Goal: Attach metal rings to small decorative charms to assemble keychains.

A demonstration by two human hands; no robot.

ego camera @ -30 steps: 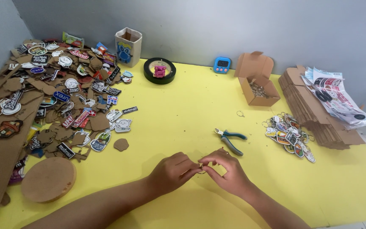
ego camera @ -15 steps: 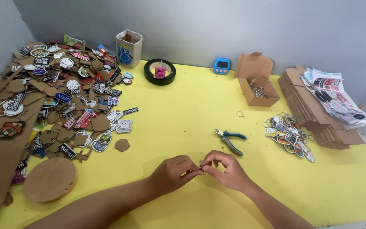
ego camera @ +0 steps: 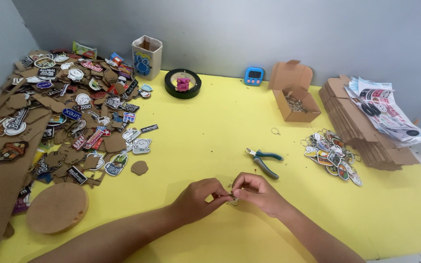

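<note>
Yellow table top (ego camera: 210,141) holds both hands close together, left hand (ego camera: 200,198) and right hand (ego camera: 258,194) pinching a tiny metal ring piece (ego camera: 231,197) shut tight, with blue-handled pliers (ego camera: 265,159) just behind for easy reach.

Just beyond the grip and slightly right lay pliers (ego camera: 265,160) with blue-green handles on the yellow tabletop (ego camera: 210,126). Far left spread a heap of printed cutouts (ego camera: 74,112), with a round cork disc (ego camera: 57,207) nearer. An open cardboard box (ego camera: 296,97) stood far beyond, to the right.

pliers (ego camera: 265,160) behind hands (ego camera: 230,194) (box (ego camera: 296,97) farther back), cutouts (ego camera: 74,112) left
</note>
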